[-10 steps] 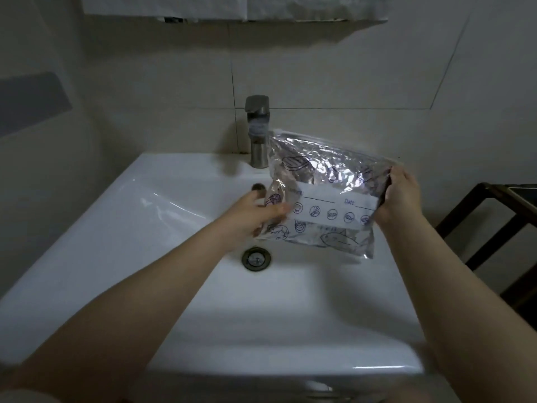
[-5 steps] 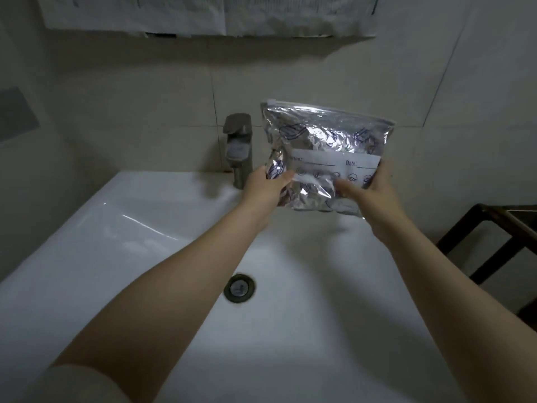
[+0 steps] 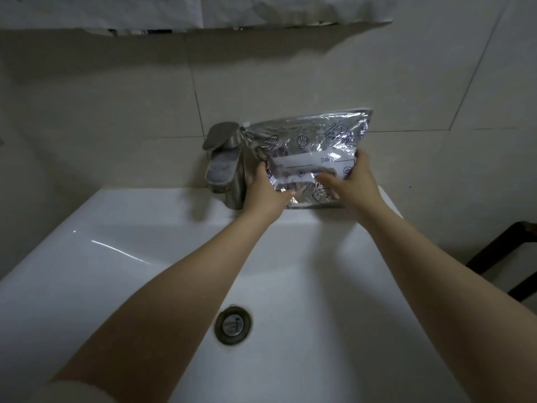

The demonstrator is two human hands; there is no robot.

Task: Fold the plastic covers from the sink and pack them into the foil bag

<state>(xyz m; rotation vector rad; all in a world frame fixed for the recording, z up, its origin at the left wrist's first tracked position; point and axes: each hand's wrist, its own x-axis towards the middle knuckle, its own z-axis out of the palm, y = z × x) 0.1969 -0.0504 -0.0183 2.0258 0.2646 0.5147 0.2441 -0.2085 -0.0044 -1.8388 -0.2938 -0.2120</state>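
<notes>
Foil bag [image 3: 313, 146] upright between both hands: left hand [image 3: 266, 190] grips its edge; right hand [image 3: 353, 181] apparently grasps the opposite edge.

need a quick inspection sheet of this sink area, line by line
surface: white sink, drain in the basin, nothing else in it
job's things: foil bag upright on the back ledge beside the tap; loose covers: nothing seen
clutter: nothing seen
grippers: left hand holds the bag's left edge, right hand its right edge
cables: nothing seen
surroundings: tiled wall, dark frame at right
</notes>
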